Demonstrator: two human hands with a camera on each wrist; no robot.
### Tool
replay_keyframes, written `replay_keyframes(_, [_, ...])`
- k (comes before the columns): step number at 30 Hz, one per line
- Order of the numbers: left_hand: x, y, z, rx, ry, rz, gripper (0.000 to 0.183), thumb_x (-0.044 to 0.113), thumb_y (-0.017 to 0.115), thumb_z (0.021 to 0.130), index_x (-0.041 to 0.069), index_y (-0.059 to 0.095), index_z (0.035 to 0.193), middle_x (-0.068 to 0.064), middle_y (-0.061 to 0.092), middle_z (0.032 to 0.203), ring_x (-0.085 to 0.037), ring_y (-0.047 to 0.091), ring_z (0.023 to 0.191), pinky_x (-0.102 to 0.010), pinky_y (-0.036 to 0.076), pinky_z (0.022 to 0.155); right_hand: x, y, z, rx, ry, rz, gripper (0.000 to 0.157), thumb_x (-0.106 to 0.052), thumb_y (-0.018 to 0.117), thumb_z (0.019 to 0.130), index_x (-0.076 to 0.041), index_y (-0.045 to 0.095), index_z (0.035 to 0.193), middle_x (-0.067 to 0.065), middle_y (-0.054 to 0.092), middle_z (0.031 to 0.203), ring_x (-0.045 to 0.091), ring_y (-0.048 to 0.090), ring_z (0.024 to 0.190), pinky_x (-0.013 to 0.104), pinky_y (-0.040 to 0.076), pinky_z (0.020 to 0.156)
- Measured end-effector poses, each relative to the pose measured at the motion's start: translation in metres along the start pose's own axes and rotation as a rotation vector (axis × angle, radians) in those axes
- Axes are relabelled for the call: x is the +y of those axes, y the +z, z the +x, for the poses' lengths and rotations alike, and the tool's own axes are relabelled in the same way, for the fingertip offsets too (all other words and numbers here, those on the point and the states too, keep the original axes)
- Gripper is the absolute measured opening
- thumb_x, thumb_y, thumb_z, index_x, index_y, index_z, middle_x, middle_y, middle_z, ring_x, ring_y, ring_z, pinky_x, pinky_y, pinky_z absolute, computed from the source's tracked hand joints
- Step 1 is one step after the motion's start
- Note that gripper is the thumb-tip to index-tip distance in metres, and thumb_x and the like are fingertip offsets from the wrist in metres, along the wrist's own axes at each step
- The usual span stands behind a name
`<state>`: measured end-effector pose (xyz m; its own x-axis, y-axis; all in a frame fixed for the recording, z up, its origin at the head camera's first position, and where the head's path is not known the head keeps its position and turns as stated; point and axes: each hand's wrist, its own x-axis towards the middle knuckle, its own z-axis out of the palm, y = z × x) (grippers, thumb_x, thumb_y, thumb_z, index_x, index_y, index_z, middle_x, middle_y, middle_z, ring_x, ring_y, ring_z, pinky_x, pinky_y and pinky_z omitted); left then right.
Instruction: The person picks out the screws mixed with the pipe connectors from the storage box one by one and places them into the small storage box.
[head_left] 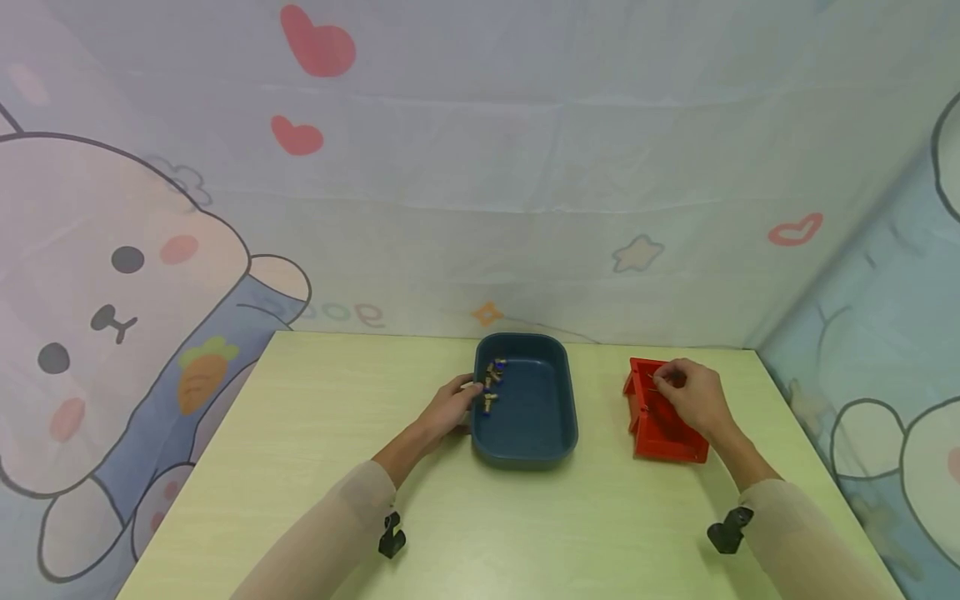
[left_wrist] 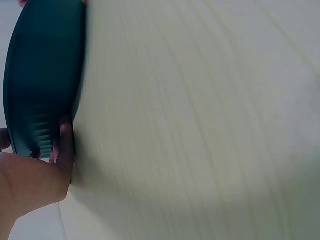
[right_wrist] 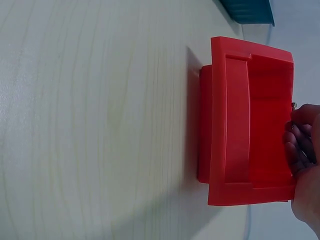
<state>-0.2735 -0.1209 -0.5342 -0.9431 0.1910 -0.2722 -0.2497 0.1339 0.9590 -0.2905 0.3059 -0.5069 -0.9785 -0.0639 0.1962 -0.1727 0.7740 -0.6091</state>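
Observation:
A dark blue basin (head_left: 534, 417) stands mid-table, with several small brass-coloured pieces with blue parts (head_left: 489, 385) along its left side. My left hand (head_left: 452, 404) grips the basin's left wall, its thumb at the rim; in the left wrist view the fingers (left_wrist: 66, 145) lie along the outside. To the right is a red bin (head_left: 670, 450), with my right hand (head_left: 693, 396) over its far part. Thumb and forefinger pinch a small metal piece (right_wrist: 294, 105), its tip showing beyond them in the right wrist view; the rest is hidden.
The pale wood table (head_left: 510, 533) backs onto a printed cloth (head_left: 480, 167) with hearts and a cartoon bear. Another cloth (head_left: 885, 333) hangs along the right side. Bare tabletop separates the basin from the red bin.

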Motion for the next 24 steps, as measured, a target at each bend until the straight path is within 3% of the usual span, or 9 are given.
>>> replay_keyframes(17, [-0.0014,0.0012,0.0017,-0.014,0.011,0.007,0.055,0.032,0.049,0.113,0.006,0.04,0.162,-0.023,0.056,0.147,-0.039,0.058,0.134,-0.043,0.061,0.086,0.0024,0.0004,-0.0021,0.01,-0.016,-0.015,0.011,-0.007,0.071,0.101,0.0,0.071,0.108,0.017,0.071,0.101,0.032,0.063,0.092,0.04,0.054,0.081])
replay_keyframes(24, [0.0044,0.0004,0.0001,-0.017,0.004,0.005,0.056,0.03,0.051,0.113,0.005,0.039,0.162,-0.023,0.057,0.146,-0.039,0.059,0.132,-0.041,0.062,0.082,-0.0001,-0.0046,0.0003,-0.056,-0.05,-0.01,0.012,-0.011,0.07,0.103,-0.001,0.071,0.108,0.014,0.07,0.101,0.03,0.062,0.093,0.04,0.054,0.082])
